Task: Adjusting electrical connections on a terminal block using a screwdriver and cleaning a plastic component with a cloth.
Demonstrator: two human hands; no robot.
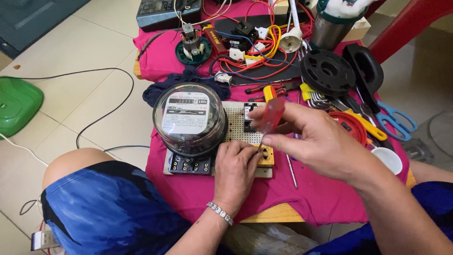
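A round glass-domed electricity meter (pixel 189 118) with a black terminal block (pixel 189 165) sits on a white perforated board (pixel 236 123) laid on pink cloth. My left hand (pixel 234 171) rests on the board just right of the meter, fingers pinching at a small yellow part (pixel 267 155). My right hand (pixel 317 138) grips a screwdriver with a translucent red handle (pixel 272 114), held upright with its tip down at the yellow part. A small black breaker (pixel 248 114) stands on the board behind the screwdriver.
On the cloth behind lie red, yellow and blue wires (pixel 262 47), a black reel (pixel 327 72), blue-handled scissors (pixel 395 120), a red tape roll (pixel 350 125), a white cup (pixel 389 159), a metal tumbler (pixel 330 26) and a grey tester (pixel 165 13). A black cable (pixel 101 115) crosses the tiled floor.
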